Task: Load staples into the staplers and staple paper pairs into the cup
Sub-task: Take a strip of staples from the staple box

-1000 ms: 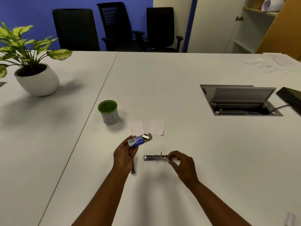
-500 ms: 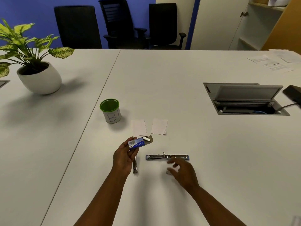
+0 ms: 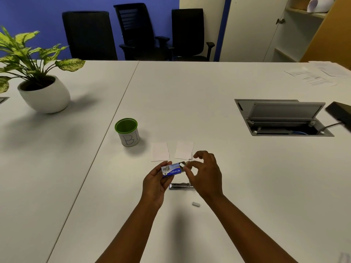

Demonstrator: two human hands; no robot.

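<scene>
Head view: the blue staple box [image 3: 171,170] is gripped in the left hand [image 3: 155,184], its end flap open, while the right hand [image 3: 206,177] pinches at that open end — whether it has a strip, I cannot tell. Beneath them the opened metal stapler [image 3: 181,186] lies on the table [image 3: 247,186], a small staple strip [image 3: 196,204] near it. Loading looks unfinished; the two paper slips [image 3: 171,151] lie unstapled beside the empty-looking green-rimmed cup [image 3: 127,132] — all of that remains.
</scene>
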